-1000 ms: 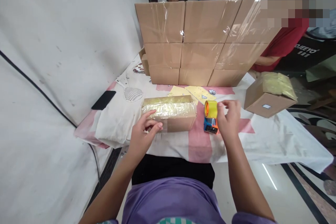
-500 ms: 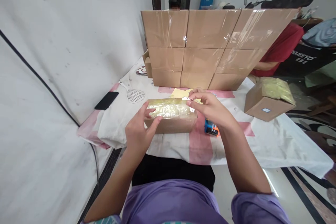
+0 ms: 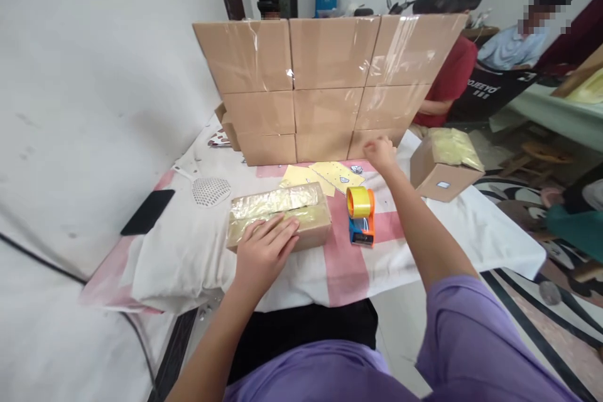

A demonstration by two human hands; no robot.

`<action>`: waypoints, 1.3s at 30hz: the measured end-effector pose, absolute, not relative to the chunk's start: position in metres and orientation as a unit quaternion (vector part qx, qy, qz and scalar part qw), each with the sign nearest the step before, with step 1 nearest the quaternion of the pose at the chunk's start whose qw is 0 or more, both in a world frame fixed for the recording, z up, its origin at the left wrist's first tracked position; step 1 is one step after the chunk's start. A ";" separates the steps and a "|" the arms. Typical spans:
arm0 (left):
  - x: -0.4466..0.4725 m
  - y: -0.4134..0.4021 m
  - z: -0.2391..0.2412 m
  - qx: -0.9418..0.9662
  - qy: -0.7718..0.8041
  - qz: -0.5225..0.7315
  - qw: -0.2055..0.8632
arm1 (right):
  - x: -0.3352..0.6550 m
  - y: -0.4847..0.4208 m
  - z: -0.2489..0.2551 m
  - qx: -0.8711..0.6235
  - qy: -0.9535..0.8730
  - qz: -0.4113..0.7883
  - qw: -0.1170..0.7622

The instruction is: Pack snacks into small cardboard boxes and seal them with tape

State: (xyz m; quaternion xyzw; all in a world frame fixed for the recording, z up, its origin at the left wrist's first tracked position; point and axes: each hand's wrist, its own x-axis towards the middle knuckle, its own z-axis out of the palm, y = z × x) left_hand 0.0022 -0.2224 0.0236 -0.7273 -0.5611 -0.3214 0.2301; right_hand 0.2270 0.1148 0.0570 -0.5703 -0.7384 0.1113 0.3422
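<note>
My left hand (image 3: 267, 245) lies flat on the front top edge of a closed cardboard box (image 3: 311, 235), its fingers stretched over the shiny yellowish tape. My right hand (image 3: 380, 154) is raised off the box, near the lower right of the box stack. Its fingers are curled together; whether anything small is between them cannot be made out. Just left of it a crumpled scrap (image 3: 357, 169) lies by the yellow paper sheets (image 3: 342, 177). An orange and blue tape dispenser (image 3: 362, 217) with a yellow roll stands right of the box.
A wall of stacked, taped boxes (image 3: 325, 88) stands at the back. Another taped box (image 3: 440, 169) sits at the right. On the left lie a white perforated scoop (image 3: 211, 191) and a black phone (image 3: 147, 212). People sit beyond the stack, one in a red shirt (image 3: 447, 85).
My right hand has left the box's right end and reached away to the right and back. My left hand has gone from gripping the left end to lying flat on top. The view has turned right.
</note>
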 end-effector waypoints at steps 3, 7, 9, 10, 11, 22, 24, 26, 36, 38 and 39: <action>0.003 -0.220 0.026 -0.726 -0.560 -0.324 0.232 | 0.261 0.136 0.031 -0.541 -0.752 0.175 0.332; 0.002 -0.217 0.026 -0.729 -0.564 -0.314 0.225 | 0.269 0.131 0.003 -0.511 -0.759 0.218 0.340; 0.001 -0.217 0.027 -0.732 -0.565 -0.309 0.222 | 0.265 0.130 -0.003 -0.505 -0.756 0.235 0.344; 0.001 -0.217 0.028 -0.734 -0.565 -0.306 0.220 | 0.262 0.131 -0.004 -0.500 -0.756 0.242 0.345; 0.001 -0.217 0.029 -0.736 -0.565 -0.304 0.218 | 0.260 0.133 -0.004 -0.495 -0.758 0.247 0.345; 0.000 -0.210 0.041 -0.755 -0.583 -0.239 0.184 | 0.218 0.166 -0.008 -0.452 -0.839 0.194 0.233; -0.003 -0.211 0.039 -0.754 -0.584 -0.236 0.185 | 0.214 0.170 -0.008 -0.445 -0.853 0.178 0.205; -0.005 -0.210 0.037 -0.752 -0.586 -0.234 0.191 | 0.214 0.173 -0.008 -0.422 -0.878 0.159 0.161; 0.002 -0.213 0.028 -0.712 -0.571 -0.345 0.220 | 0.232 0.165 -0.025 -0.327 -0.928 0.173 0.051; -0.005 -0.224 0.024 -0.714 -0.527 -0.395 0.239 | 0.230 0.163 -0.027 -0.317 -0.932 0.170 0.050; -0.010 -0.230 0.022 -0.712 -0.512 -0.410 0.251 | 0.229 0.163 -0.027 -0.310 -0.934 0.169 0.060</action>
